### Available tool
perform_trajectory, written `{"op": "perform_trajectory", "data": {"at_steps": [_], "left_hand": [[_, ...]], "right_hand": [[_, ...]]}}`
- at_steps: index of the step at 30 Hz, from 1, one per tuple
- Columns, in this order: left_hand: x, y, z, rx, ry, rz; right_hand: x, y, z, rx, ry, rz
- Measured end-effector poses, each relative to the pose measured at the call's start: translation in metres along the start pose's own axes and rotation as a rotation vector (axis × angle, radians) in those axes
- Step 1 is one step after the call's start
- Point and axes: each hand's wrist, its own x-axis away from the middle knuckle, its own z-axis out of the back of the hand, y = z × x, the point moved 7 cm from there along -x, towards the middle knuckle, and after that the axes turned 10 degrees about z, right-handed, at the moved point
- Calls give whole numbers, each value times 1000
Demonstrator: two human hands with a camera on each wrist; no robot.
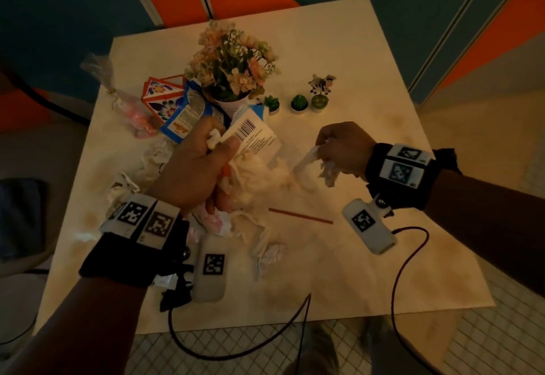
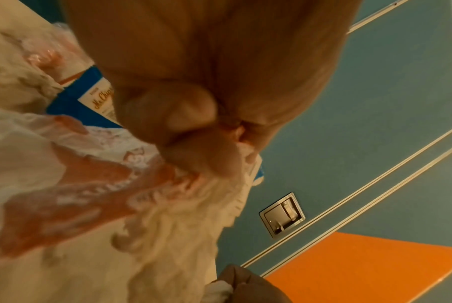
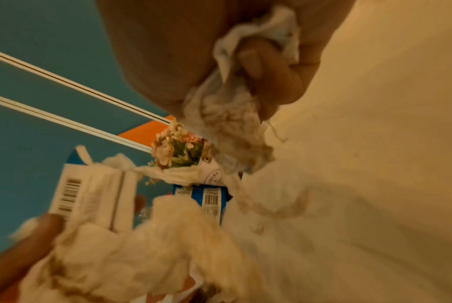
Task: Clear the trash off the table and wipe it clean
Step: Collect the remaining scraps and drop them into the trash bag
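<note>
Both of my hands are full. My left hand (image 1: 196, 168) sits left of centre in the head view, fingers curled round a bundle of crumpled white tissue and plastic wrap (image 1: 250, 174) with a white barcode-printed carton (image 1: 255, 135) pinched on top. My right hand (image 1: 343, 147), at centre right, grips a wad of stained white tissue (image 1: 327, 168).

Outward from there, below and between the two hands, a thin red straw (image 1: 300, 216) lies flat on the cream square table (image 1: 368, 79), its long axis running from upper left to lower right. I judge the right hand nearer to its lower-right end. A loose crumpled white tissue ball (image 1: 272, 252) lies lower centre, closer to the left wrist. More wrappers, among them a blue-and-white snack packet (image 1: 184, 120), crowd the upper left beside the potted pink flowers (image 1: 233, 64).
</note>
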Motion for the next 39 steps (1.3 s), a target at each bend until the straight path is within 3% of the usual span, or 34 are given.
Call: {"op": "perform_trajectory", "data": {"at_steps": [4,7,10,13,16,23,28,30,33,39], "left_hand": [[-8,14,-2,-27,110,-81],[-8,28,-3,88,149,-79],[-6,47,-22,303,2,-10],[-7,54,-56,208,-126,63],[-13,50,-79,17,-40,69],[-8,78,-99,-132,134,-79],[-11,70,-95,-89,255,-5],[-11,59,-97,-5,225,38],[-9,47,-98,311,208,105],[-1,42,-89,620,208,102]], "right_hand": [[16,6,25,-44,38,31],[27,14,47,-78,82,74],[37,23,68,-135,124,101],[43,32,83,-144,113,122],[47,42,93,-113,90,130],[54,67,113,-99,13,175],[58,71,118,-52,-72,217],[57,68,117,-54,-64,232],[56,57,107,-132,-61,233],[52,29,49,-144,-201,252]]}}
